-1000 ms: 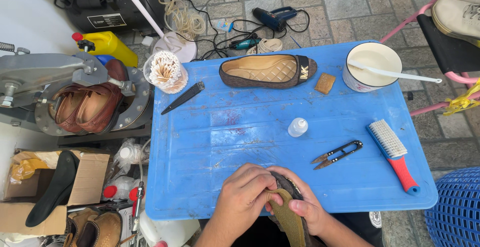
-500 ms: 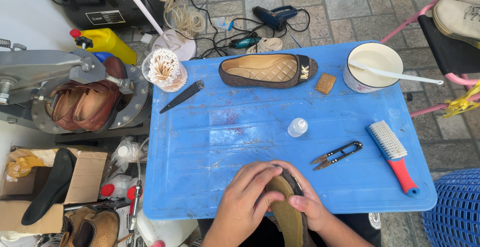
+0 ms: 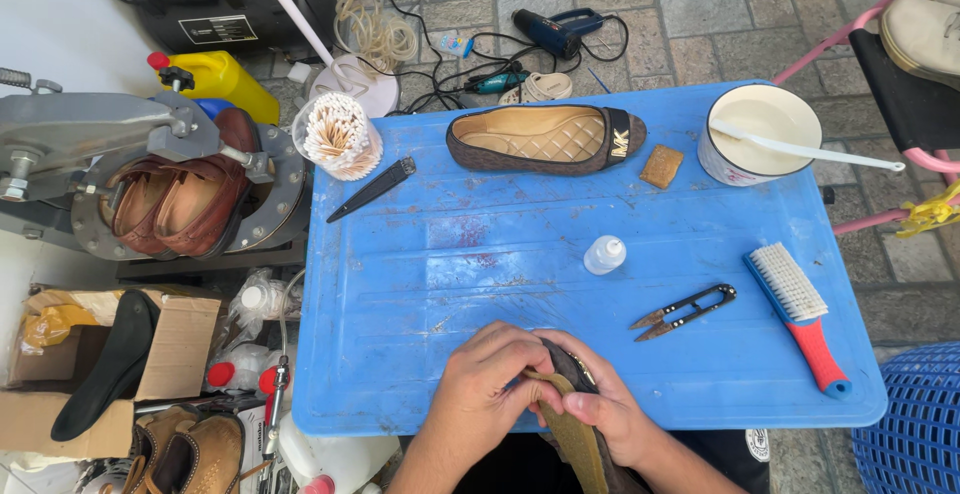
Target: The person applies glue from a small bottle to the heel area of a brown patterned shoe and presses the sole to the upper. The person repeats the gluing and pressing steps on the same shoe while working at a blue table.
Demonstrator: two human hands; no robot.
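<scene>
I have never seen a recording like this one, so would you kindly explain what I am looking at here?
A camera worn on a person's head looks down at their own bare hands. The left hand and right hand together hold a dark flat shoe with a tan insole at the near edge of a blue plastic table. On the table lie a matching shoe, a white tub with a stick, thread snips, a red-handled brush, a small bottle and a cup of cotton swabs.
</scene>
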